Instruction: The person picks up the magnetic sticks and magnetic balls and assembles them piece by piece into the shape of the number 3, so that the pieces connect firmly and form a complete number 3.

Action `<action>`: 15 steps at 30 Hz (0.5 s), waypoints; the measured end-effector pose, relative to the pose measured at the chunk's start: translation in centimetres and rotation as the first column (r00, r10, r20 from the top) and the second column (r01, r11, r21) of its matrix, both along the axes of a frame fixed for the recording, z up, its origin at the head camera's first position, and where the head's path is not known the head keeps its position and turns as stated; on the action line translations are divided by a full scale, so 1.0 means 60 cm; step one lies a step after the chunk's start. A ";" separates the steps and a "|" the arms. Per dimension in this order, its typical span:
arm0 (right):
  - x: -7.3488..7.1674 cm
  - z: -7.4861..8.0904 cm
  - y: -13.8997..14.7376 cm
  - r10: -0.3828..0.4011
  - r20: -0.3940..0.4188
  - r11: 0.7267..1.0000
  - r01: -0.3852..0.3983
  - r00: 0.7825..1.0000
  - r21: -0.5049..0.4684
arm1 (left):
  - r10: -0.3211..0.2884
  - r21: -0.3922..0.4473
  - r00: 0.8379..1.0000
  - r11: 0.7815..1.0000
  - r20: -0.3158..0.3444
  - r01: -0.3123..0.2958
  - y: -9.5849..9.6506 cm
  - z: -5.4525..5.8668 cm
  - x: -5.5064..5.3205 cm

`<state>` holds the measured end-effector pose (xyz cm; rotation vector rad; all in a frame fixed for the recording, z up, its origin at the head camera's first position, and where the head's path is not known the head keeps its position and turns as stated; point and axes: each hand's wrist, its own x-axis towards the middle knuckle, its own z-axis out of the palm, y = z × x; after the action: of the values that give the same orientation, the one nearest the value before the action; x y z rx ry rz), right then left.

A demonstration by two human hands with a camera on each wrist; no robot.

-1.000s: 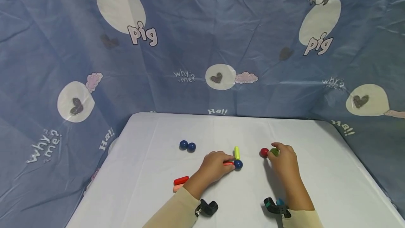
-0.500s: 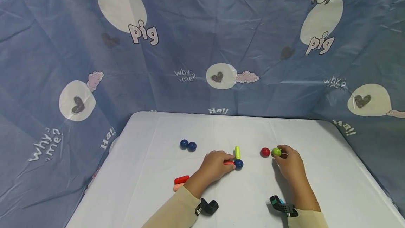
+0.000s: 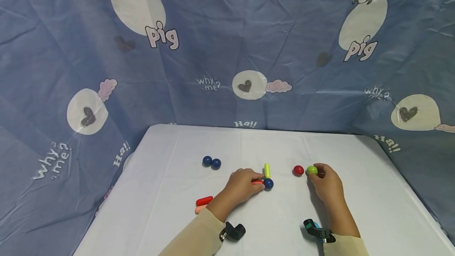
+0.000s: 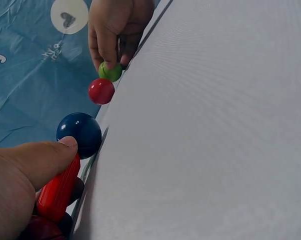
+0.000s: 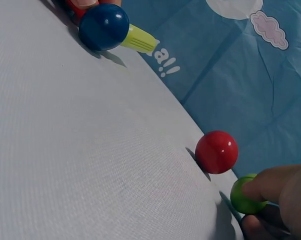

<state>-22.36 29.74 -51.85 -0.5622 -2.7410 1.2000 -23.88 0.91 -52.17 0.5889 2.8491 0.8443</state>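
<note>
My left hand (image 3: pixel 243 185) grips a short red stick (image 4: pixel 59 192), and its thumb tip touches a blue ball (image 3: pixel 268 184) at the stick's end. A yellow-green stick (image 3: pixel 267 170) reaches away from that ball, beside my index fingertip. In the left wrist view, a dark red rounded thing (image 4: pixel 40 229) shows partly under the left hand. Over on the right, my right hand (image 3: pixel 328 183) pinches a green ball (image 3: pixel 312 170) between thumb and fingers. A red ball (image 3: pixel 298 170) lies just left of the green one, with a small gap between them.
Two blue balls (image 3: pixel 215 164) lie side by side at the back left of the white table (image 3: pixel 170 228). A second red stick (image 3: pixel 204 201) and a salmon stick (image 3: pixel 200 209) lie by my left forearm. A patterned blue cloth (image 3: pixel 213 50) hangs behind the table.
My right hand has shifted slightly right with the green ball, which now stands a little farther from the red ball. The left hand keeps its place and hold.
</note>
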 end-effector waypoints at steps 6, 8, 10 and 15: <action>0.001 0.013 -0.008 -0.012 -0.030 0.999 0.011 0.999 -0.036 | 0.000 0.021 1.000 1.000 -0.001 0.000 0.000 0.001 0.000; 0.002 0.018 -0.012 -0.003 -0.052 0.999 0.001 0.999 -0.052 | 0.004 0.018 1.000 1.000 0.001 -0.004 0.000 0.000 0.000; 0.003 0.023 -0.018 0.005 -0.068 0.997 -0.011 0.998 -0.078 | 0.009 0.018 1.000 1.000 0.003 -0.010 0.000 0.000 0.000; 0.005 0.036 -0.035 0.019 -0.075 0.988 -0.031 0.997 -0.153 | 0.007 0.024 1.000 1.000 0.011 -0.007 -0.002 -0.001 0.000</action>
<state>-22.08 27.67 -49.69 -0.4893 -2.6182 1.4188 -23.90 0.81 -52.24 0.5749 2.8367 0.8808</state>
